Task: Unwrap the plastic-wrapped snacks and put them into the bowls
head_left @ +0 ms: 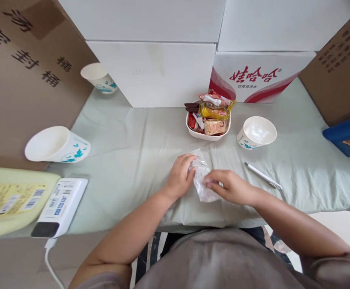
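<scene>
Fingertips of the left hand (181, 176) vanish behind the crinkled clear wrapper (203, 180), and what the wrapper holds can't be made out. The right hand (230, 186) covers its near edge. Snack packets in the white bowl (207, 135) overlap, labels too small to read. The yellow container (9, 200) and the blue item (347, 134) are cut off by the frame edges. Print on the white power bank (61, 204) is too fine to read.
</scene>
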The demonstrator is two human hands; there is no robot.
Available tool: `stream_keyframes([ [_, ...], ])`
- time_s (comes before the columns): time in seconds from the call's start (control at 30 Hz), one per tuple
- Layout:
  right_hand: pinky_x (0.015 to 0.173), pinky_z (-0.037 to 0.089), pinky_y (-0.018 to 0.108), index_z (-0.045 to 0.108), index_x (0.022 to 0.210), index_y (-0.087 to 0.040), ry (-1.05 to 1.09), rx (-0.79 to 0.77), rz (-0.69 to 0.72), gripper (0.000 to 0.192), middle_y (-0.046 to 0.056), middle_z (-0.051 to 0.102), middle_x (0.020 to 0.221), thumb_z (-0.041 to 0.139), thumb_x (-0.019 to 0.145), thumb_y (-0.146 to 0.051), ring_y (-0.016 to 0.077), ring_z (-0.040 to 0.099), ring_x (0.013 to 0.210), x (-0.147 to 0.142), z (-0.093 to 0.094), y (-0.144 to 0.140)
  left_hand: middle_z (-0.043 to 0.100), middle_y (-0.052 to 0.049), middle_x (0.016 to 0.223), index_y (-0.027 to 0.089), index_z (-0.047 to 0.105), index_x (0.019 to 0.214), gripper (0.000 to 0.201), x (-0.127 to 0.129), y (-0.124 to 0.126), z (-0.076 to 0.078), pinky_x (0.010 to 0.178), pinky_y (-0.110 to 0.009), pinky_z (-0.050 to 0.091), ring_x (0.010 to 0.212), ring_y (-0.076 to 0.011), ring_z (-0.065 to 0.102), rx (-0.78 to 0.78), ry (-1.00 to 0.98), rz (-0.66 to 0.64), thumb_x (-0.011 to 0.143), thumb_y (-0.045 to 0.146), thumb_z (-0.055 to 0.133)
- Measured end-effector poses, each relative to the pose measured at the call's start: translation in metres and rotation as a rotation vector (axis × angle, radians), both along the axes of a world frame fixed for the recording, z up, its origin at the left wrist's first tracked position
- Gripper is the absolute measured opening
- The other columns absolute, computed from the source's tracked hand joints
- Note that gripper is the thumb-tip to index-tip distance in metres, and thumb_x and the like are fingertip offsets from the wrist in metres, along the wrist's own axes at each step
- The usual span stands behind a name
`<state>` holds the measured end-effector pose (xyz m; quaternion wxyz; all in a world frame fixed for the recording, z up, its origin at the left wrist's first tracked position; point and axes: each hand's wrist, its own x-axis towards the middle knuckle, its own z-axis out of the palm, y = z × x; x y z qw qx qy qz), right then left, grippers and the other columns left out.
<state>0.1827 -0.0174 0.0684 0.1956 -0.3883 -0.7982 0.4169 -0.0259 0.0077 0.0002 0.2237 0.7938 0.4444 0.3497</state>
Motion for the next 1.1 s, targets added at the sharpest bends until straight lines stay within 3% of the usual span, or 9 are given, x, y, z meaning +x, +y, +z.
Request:
stream_keyframes([
  [0.17, 0.066, 0.042, 0.024, 0.065, 0.102, -0.017, -0.205, -0.018, -0.196, 0.017, 0.002, 0.069, 0.081, 0.059, 0.087, -0.018, 0.0146, 0.062, 0.072, -0.024, -0.022, 0.051, 0.067, -0.009, 0.111, 0.019, 0.043, 0.129, 0.039, -0.008, 0.012, -0.010, 0.091, -0.037, 0.051, 0.101, -0.0177, 0.064, -0.196, -0.215, 0.118, 0.091, 0.015, 0.042],
  [0.3, 0.066, 0.042, 0.024, 0.064, 0.107, -0.018, -0.291, -0.009, -0.240, 0.022, 0.003, 0.071, 0.084, 0.061, 0.086, -0.019, 0.0157, 0.064, 0.075, -0.034, -0.033, 0.067, 0.069, -0.006, 0.101, 0.020, 0.043, 0.129, 0.033, -0.008, 0.013, -0.008, 0.087, -0.034, 0.052, 0.095, -0.0164, 0.066, -0.225, -0.268, 0.133, 0.096, 0.023, 0.039],
  [0.4, 0.068, 0.043, 0.026, 0.062, 0.108, -0.018, -0.272, -0.023, -0.294, 0.023, 0.003, 0.071, 0.085, 0.063, 0.085, -0.022, 0.0166, 0.065, 0.077, -0.035, -0.040, 0.069, 0.068, -0.005, 0.097, 0.019, 0.048, 0.125, 0.033, -0.007, 0.014, -0.006, 0.082, -0.032, 0.052, 0.088, -0.0165, 0.065, -0.166, -0.207, 0.181, 0.095, 0.031, 0.049],
  [0.57, 0.064, 0.047, 0.027, 0.054, 0.119, -0.018, -0.022, -0.171, -0.370, 0.033, 0.001, 0.067, 0.079, 0.057, 0.090, -0.034, 0.0142, 0.063, 0.067, -0.026, -0.047, 0.068, 0.064, -0.003, 0.086, 0.019, 0.058, 0.112, 0.026, -0.002, 0.020, -0.010, 0.080, -0.033, 0.051, 0.083, -0.0182, 0.061, -0.032, 0.004, 0.300, 0.086, 0.018, 0.057],
  [0.67, 0.061, 0.048, 0.027, 0.044, 0.131, -0.019, 0.074, -0.319, -0.316, 0.055, 0.001, 0.064, 0.087, 0.065, 0.084, -0.039, 0.0121, 0.061, 0.063, -0.017, -0.043, 0.065, 0.064, -0.003, 0.085, 0.019, 0.059, 0.111, 0.026, 0.001, 0.023, -0.012, 0.078, -0.033, 0.051, 0.082, -0.0190, 0.061, -0.015, 0.089, 0.320, 0.086, 0.018, 0.057],
  [0.77, 0.061, 0.046, 0.025, 0.037, 0.139, -0.020, -0.015, -0.368, -0.222, 0.076, 0.000, 0.062, 0.092, 0.074, 0.073, -0.026, 0.0103, 0.059, 0.063, -0.011, -0.035, 0.060, 0.064, -0.004, 0.086, 0.018, 0.059, 0.110, 0.023, 0.003, 0.023, -0.013, 0.077, -0.033, 0.050, 0.082, -0.0195, 0.060, 0.010, 0.155, 0.340, 0.088, 0.019, 0.055],
  [0.87, 0.064, 0.044, 0.025, 0.039, 0.139, -0.020, -0.178, -0.266, -0.202, 0.074, -0.003, 0.061, 0.084, 0.068, 0.071, -0.011, 0.0111, 0.058, 0.066, -0.010, -0.030, 0.057, 0.062, -0.004, 0.084, 0.018, 0.057, 0.112, 0.023, 0.003, 0.022, -0.011, 0.077, -0.033, 0.050, 0.082, -0.0201, 0.059, 0.037, 0.193, 0.341, 0.089, 0.019, 0.055],
  [1.0, 0.063, 0.040, 0.025, 0.045, 0.134, -0.017, -0.285, -0.161, -0.219, 0.064, -0.004, 0.060, 0.074, 0.063, 0.073, -0.007, 0.0128, 0.056, 0.065, -0.014, -0.033, 0.056, 0.061, -0.007, 0.094, 0.018, 0.056, 0.107, 0.018, 0.001, 0.018, -0.003, 0.079, -0.034, 0.051, 0.087, -0.0198, 0.059, 0.168, 0.113, 0.332, 0.090, 0.019, 0.053],
  [1.1, 0.063, 0.040, 0.025, 0.045, 0.134, -0.016, -0.310, -0.140, -0.199, 0.062, -0.003, 0.062, 0.075, 0.063, 0.075, -0.009, 0.0134, 0.057, 0.066, -0.014, -0.034, 0.057, 0.062, -0.007, 0.095, 0.020, 0.060, 0.095, 0.010, 0.001, 0.016, 0.001, 0.087, -0.037, 0.051, 0.094, -0.0203, 0.059, 0.208, 0.113, 0.126, 0.090, 0.021, 0.052],
])
